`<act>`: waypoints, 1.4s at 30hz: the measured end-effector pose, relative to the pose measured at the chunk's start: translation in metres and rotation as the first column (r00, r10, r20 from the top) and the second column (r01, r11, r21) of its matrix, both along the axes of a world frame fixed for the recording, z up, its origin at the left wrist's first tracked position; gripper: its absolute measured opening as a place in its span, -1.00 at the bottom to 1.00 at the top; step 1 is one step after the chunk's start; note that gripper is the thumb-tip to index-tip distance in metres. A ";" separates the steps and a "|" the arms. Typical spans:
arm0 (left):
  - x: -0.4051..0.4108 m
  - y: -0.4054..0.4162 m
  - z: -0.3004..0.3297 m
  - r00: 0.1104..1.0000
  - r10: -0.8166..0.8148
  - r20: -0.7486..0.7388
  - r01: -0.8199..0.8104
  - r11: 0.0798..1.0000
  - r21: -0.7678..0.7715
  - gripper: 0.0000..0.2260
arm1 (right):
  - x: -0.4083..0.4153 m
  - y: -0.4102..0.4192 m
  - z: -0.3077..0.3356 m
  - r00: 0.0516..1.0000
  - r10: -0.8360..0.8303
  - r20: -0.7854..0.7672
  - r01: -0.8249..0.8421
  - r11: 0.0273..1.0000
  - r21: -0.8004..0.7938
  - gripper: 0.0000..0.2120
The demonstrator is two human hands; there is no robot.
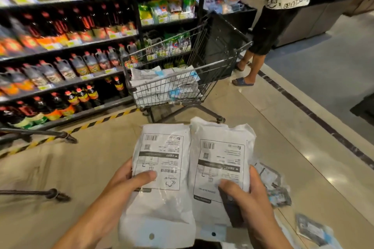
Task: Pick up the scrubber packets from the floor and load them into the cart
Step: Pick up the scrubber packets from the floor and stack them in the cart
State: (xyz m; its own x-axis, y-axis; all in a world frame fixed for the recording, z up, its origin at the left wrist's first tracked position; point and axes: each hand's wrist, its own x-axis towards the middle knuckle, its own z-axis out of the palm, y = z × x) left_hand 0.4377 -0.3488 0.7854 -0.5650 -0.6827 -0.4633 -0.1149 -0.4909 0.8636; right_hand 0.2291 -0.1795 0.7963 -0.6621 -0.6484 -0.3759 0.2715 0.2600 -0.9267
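Nearer us than the cart (pixel 182 79), our left hand (pixel 129 184) pinches one scrubber packet (pixel 159 184), thumb on its face; just right, our right hand (pixel 249 198) grips a second packet (pixel 220 157); loose packets (pixel 311 226) lie on the floor (pixel 81 168) rightward

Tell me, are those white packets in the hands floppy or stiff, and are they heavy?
Probably floppy: the left packet is wrinkled, thin plastic, its edges bending. Likely light, since the left hand and right hand each hold one by thumb and fingers alone. The shiny plastic may be a bit slippery.
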 end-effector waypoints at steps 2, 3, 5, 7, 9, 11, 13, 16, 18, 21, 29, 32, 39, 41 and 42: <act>-0.002 -0.027 -0.001 1.000 0.019 -0.008 -0.019 1.000 0.019 -0.48 | -0.006 -0.028 0.002 1.000 0.016 0.004 -0.016 1.000 -0.007 -0.60; -0.005 -0.039 -0.002 1.000 0.030 -0.001 -0.030 0.999 0.028 -0.44 | -0.009 -0.042 0.002 1.000 0.023 0.006 -0.023 1.000 -0.012 -0.61; -0.012 -0.065 -0.002 0.998 0.057 0.002 -0.057 0.998 0.032 -0.48 | -0.018 -0.072 0.001 0.999 0.036 -0.002 -0.036 0.999 -0.010 -0.61; -0.021 -0.093 -0.004 0.997 0.081 0.013 -0.081 0.996 0.023 -0.53 | -0.028 -0.105 -0.003 0.999 0.044 0.003 -0.044 0.999 -0.001 -0.58; -0.031 -0.124 -0.005 0.995 0.088 0.046 -0.088 0.996 0.006 -0.54 | -0.039 -0.141 -0.008 0.999 0.045 0.013 -0.045 0.999 0.015 -0.58; -0.042 -0.158 -0.003 0.993 0.100 0.067 -0.100 0.995 -0.003 -0.51 | -0.052 -0.179 -0.013 0.998 0.056 0.030 -0.057 0.998 0.021 -0.60; -0.055 -0.193 0.003 0.990 0.120 0.074 -0.120 0.993 -0.010 -0.48 | -0.066 -0.219 -0.016 0.997 0.064 0.047 -0.064 0.998 0.014 -0.60; -0.071 -0.243 0.011 0.986 0.144 0.084 -0.142 0.990 -0.025 -0.34 | -0.086 -0.274 -0.018 0.992 0.096 0.087 -0.096 0.995 -0.005 -0.59; -0.080 -0.274 0.016 0.986 0.148 0.075 -0.146 0.989 -0.022 -0.24 | -0.097 -0.307 -0.016 0.989 0.102 0.105 -0.102 0.995 -0.007 -0.59; -0.092 -0.316 0.018 0.982 0.175 0.077 -0.175 0.985 -0.013 -0.31 | -0.109 -0.349 -0.020 0.987 0.104 0.119 -0.104 0.995 -0.010 -0.59; -0.152 -0.420 0.010 0.984 0.122 0.130 -0.120 0.993 -0.020 -0.45 | -0.153 -0.444 -0.026 0.984 0.026 0.174 -0.034 0.998 0.043 -0.58; -0.183 -0.475 -0.004 0.986 0.050 0.160 -0.051 0.999 0.003 -0.50 | -0.171 -0.483 -0.037 0.977 -0.065 0.205 0.050 0.996 0.078 -0.57; -0.275 -0.648 -0.041 0.956 -0.213 0.200 0.211 0.977 0.034 -0.07 | -0.215 -0.611 -0.065 0.887 -0.374 0.270 0.336 0.925 0.176 -0.47; -0.312 -0.698 -0.053 0.928 -0.296 0.227 0.297 0.954 0.029 -0.18 | -0.233 -0.647 -0.075 0.841 -0.449 0.301 0.406 0.892 0.198 -0.45; -0.332 -0.721 -0.061 0.909 -0.342 0.236 0.346 0.938 0.027 -0.24 | -0.243 -0.663 -0.081 0.829 -0.468 0.306 0.421 0.883 0.210 -0.48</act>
